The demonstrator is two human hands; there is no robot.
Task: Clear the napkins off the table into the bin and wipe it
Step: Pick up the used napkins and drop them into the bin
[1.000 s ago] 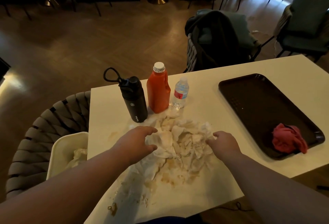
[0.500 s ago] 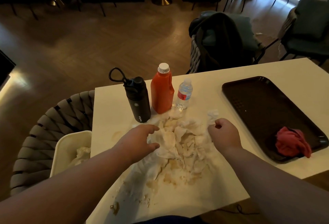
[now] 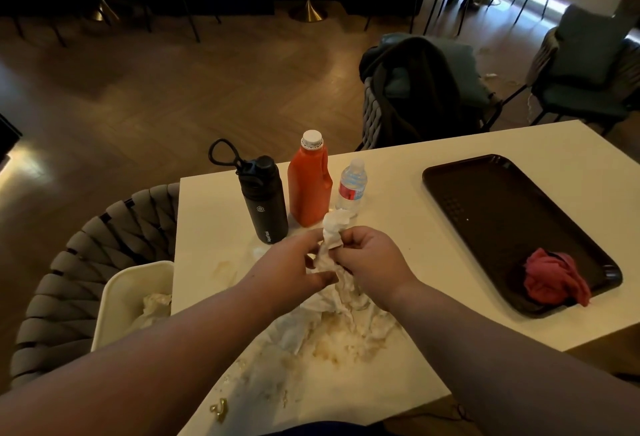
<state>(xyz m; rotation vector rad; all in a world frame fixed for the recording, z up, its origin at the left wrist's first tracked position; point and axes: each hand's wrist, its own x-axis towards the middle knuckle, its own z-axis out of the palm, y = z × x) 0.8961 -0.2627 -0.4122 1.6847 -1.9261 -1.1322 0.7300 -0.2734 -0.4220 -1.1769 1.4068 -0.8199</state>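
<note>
The napkins (image 3: 341, 292), a soft and light heap that looks wet, lie toward the near edge of the table (image 3: 398, 176), where our left hand (image 3: 294, 264) and right hand (image 3: 372, 267) pinch its top with curled fingers, though we think that gripping the thick middle is safer against tearing.

Crumpled paper napkins (image 3: 334, 274), smooth matt table (image 3: 398, 172), glossy plastic tray (image 3: 491, 214)

Print on black flask (image 3: 265, 200) and water-bottle label (image 3: 350, 191) — none legible.
</note>
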